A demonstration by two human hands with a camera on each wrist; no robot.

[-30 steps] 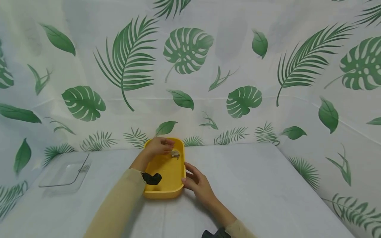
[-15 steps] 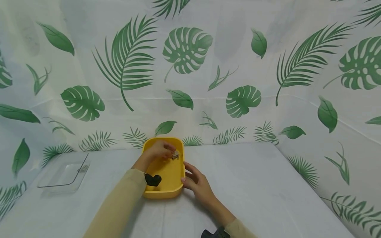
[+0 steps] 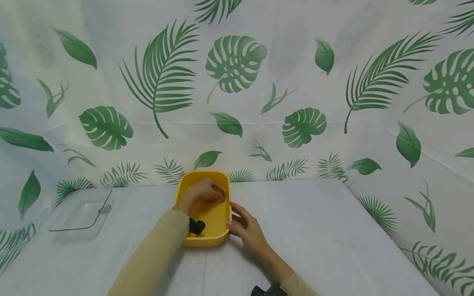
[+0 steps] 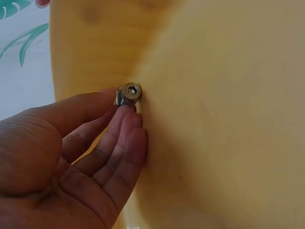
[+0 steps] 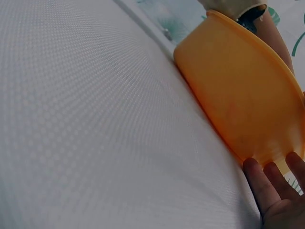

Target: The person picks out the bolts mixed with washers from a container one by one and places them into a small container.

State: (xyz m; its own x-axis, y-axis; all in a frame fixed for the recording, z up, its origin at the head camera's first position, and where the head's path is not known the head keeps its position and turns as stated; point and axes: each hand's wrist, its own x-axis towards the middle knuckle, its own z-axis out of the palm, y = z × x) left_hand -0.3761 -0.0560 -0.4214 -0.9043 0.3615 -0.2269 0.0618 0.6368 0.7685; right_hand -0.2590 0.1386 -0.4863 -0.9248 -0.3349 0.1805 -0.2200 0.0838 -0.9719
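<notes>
A small metal bolt [image 4: 132, 91] with a hex-socket head lies against the inner wall of a yellow tray [image 3: 205, 241], with more metal partly hidden behind it. My left hand [image 3: 205, 193] reaches into the tray and pinches this bolt between its fingertips [image 4: 125, 113]; in the left wrist view the other fingers rest near the wall. Outside the tray, my right hand [image 3: 249, 230] touches the right side with spread, fairly straight fingers. In the right wrist view its fingertips [image 5: 251, 164] meet the outer wall of the tray near the base.
A clear plastic container [image 3: 79, 216] stands on the white cloth-covered table [image 3: 311, 238] at the left, with a small metal piece [image 3: 105, 208] at its right side. Behind the table hangs a white curtain [image 3: 255, 131] printed with green leaves.
My left hand has moved right and toward me inside the tray, onto the metal piece that lay uncovered earlier, and now pinches it. My right hand stays at the tray's side.
</notes>
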